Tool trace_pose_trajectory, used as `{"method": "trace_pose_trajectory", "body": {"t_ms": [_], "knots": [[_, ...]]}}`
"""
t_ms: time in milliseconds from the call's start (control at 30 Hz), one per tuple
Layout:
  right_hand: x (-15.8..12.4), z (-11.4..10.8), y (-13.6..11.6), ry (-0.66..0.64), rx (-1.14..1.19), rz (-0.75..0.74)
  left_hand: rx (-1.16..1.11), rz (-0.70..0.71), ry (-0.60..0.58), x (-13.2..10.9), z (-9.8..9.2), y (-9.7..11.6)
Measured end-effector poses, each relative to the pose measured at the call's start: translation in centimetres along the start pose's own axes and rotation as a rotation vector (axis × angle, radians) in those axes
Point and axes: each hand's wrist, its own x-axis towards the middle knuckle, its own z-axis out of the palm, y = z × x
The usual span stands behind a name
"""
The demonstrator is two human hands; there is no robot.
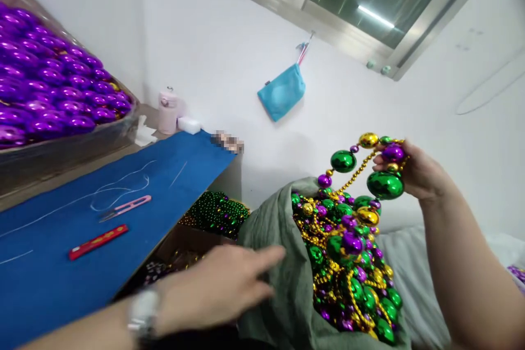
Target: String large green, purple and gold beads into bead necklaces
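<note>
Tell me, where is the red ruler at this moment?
In the head view, the red ruler lies at the left on the blue mat, just below the pink thread snips.

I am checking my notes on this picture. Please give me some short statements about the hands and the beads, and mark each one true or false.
1. The right hand holds up a bead strand with green, gold and purple beads. True.
2. The left hand grips the pink thread snips. False: the snips lie untouched on the blue table cover; the left hand is at the grey-green cloth.
3. A pile of beads lies on the grey-green cloth. True.
4. The tray at the upper left holds green balls. False: the balls there are purple.
5. A blue pouch hangs on the wall. True.
</note>
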Motion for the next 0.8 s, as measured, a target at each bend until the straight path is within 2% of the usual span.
{"method": "trace_pose_trajectory", "body": {"t_ms": [67,100,200,300,433,500,567,667,800], "knots": [[-0.2,0.4,1.0,-0.090,0.075,0.073,0.166,0.201,-0.136,2.6,4.1,1.8],[-0.3,0.6,1.3,-0.113,0.098,0.095,0.202,0.244,-0.159,3.8,5.5,2.2],[-0.3,1.4,2.6,-0.151,0.128,0.114,0.218,0.159,-0.173,6.5,7.7,1.8],[-0.6,2.8,4.5,-0.243,0.097,0.108,0.142,0.022,-0.076,7.2,8.1,0.3],[-2.7,6.0,8.1,-0.532,-0.070,0.149,-0.178,-0.261,0.212,5.7,7.7,-0.8],[-4.3,8.2,9.5,-0.664,-0.197,0.152,-0.321,-0.329,0.278,4.6,7.4,-0.6],[-5.8,10.9,10.0,-0.776,-0.311,0.116,-0.396,-0.283,0.297,3.9,7.2,0.0],[-6.9,15.5,9.6,-0.893,-0.448,0.007,-0.428,-0.102,0.318,3.7,7.1,1.1],[-4.9,20.9,8.3,-0.915,-0.603,-0.073,-0.395,0.093,0.281,4.3,7.4,1.7]]}}
